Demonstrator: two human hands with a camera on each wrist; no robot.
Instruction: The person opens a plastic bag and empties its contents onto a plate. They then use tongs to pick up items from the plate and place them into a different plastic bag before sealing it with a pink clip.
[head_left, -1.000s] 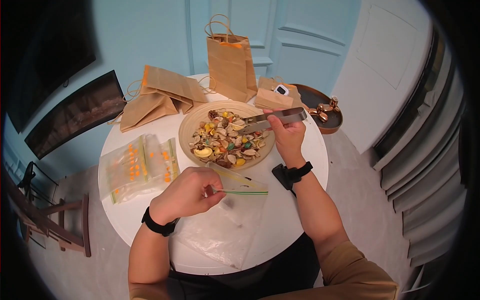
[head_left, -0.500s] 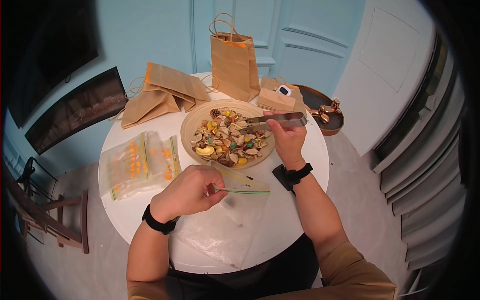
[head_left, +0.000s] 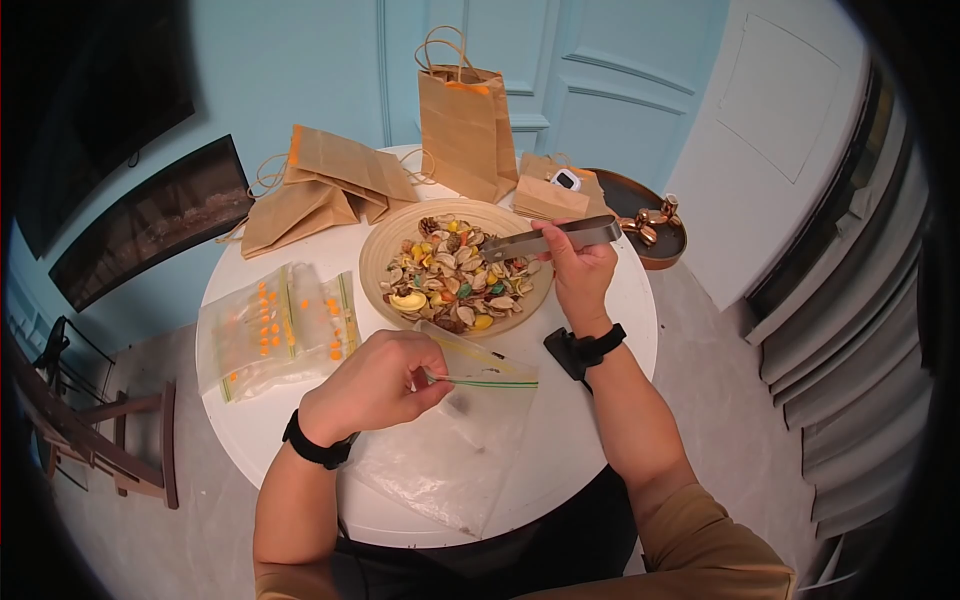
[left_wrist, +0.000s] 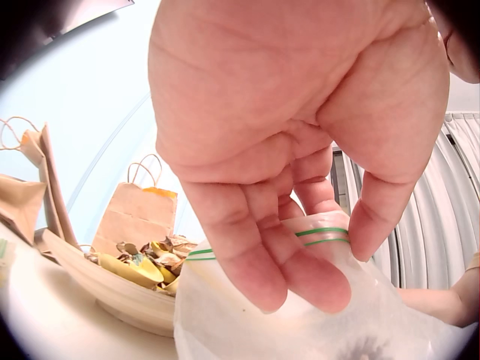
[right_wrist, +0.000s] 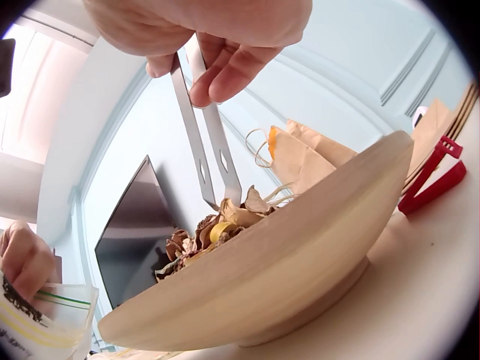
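A round wooden bowl [head_left: 375, 295] heaped with dried petals and pods [head_left: 450, 265] stands on the white table. My right hand [head_left: 582, 275] pinches metal tongs [head_left: 585, 232]; their tips touch the heap in the right wrist view, beside a dried piece [right_wrist: 238, 216]. At the near side of the bowl, my left hand [head_left: 378, 388] pinches the green-striped zip edge of a clear plastic bag [head_left: 440, 470]. The bag lies toward the table's front edge, a small dark item inside it. In the left wrist view the fingers [left_wrist: 319, 281] cover part of the zip.
More zip bags with orange marks [head_left: 255, 335] lie at the left. Paper bags [head_left: 465, 130] stand and lie behind the bowl, with a white timer [head_left: 566, 179] on the right ones. A dark tray [head_left: 665, 240] holds copper-coloured items. A red clip [right_wrist: 439, 180] shows in the right wrist view.
The tongs have turned slightly in my right hand, and their arms look closer together. My left hand has kept its hold on the bag with little movement.
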